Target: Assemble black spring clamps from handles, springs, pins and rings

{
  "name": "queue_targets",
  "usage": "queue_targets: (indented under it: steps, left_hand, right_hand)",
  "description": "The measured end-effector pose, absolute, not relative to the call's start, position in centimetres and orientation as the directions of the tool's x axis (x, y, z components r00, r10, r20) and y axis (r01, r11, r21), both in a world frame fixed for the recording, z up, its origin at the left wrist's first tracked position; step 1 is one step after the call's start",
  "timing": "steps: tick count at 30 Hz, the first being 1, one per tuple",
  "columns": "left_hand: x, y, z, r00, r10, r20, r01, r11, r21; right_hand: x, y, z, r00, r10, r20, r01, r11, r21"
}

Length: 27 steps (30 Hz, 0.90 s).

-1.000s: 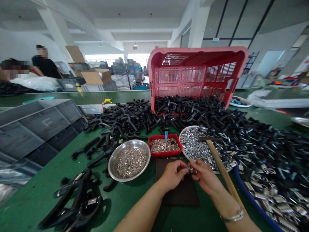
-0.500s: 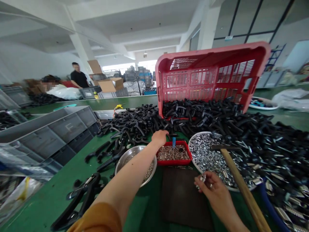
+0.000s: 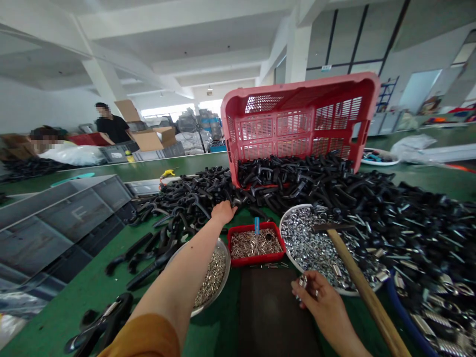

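My left hand (image 3: 223, 213) reaches out to the near edge of a heap of black plastic handles (image 3: 186, 201). Its back faces me and most of its fingers are hidden, so any grip there is unclear. Low on the right, my right hand (image 3: 322, 297) is closed, pinching small shiny metal parts (image 3: 303, 282) between thumb and fingers. Below it lies a dark mat (image 3: 275, 312). A red tray (image 3: 256, 258) of small pins with a blue-handled tool (image 3: 257, 225) stands between my hands. Under my left forearm is a metal bowl (image 3: 226, 272) of small metal pieces.
A white basin (image 3: 288, 248) of metal parts stands at right, a wooden-handled hammer (image 3: 357, 272) across it. A blue-rimmed tub (image 3: 396, 307) holds springs. Behind, a red crate (image 3: 297, 89) lies tipped over handles. Grey bins (image 3: 74, 218) stand left; two people are farther back.
The view has swung slightly right, so most things sit further left. My left hand stays at the handle heap, and my right hand still pinches the small metal parts.
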<state>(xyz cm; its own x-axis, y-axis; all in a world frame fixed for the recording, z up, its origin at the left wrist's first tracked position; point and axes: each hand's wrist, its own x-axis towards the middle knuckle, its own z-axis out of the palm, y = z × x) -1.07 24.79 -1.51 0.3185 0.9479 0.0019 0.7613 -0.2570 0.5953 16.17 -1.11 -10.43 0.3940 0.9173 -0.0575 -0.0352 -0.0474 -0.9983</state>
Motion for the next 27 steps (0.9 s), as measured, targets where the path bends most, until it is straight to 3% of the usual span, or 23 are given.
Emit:
queue_targets:
  steps: [3, 7, 10, 12, 14, 27]
  left_hand:
    - [-1.3, 22.0, -0.2, 0.309, 0.951, -0.031, 0.618, -0.176, 0.766]
    - [1.1, 14.4, -1.2, 0.448, 0.881, -0.152, 0.377, -0.032, 0.926]
    - [2.6, 8.1, -3.1, 0.546, 0.791, -0.278, 0.233, 0.175, 0.956]
    - [3.1, 5.0, -4.3, 0.608, 0.701, -0.371, 0.066, 0.422, 0.904]
    - [3.4, 3.1, -5.3, 0.641, 0.649, -0.411, -0.027, 0.554, 0.832]
    - [3.6, 2.1, -7.1, 0.666, 0.673, -0.320, -0.046, 0.466, 0.884]
  right_hand:
    - [16.2, -1.1, -9.9, 0.421, 0.907, -0.032, -0.028, -0.022, -0.999]
    - [16.1, -1.7, -7.3, 0.430, 0.902, 0.040, -0.029, 0.058, -0.998]
    - [15.8, -2.3, -4.2, 0.431, 0.894, 0.121, 0.002, 0.133, -0.991]
    - [15.6, -2.5, -2.4, 0.402, 0.903, 0.155, 0.028, 0.157, -0.987]
    - [15.5, -2.4, -1.3, 0.370, 0.914, 0.168, 0.066, 0.155, -0.986]
    - [16.0, 0.1, -2.7, 0.149, 0.973, 0.177, 0.416, 0.101, -0.904]
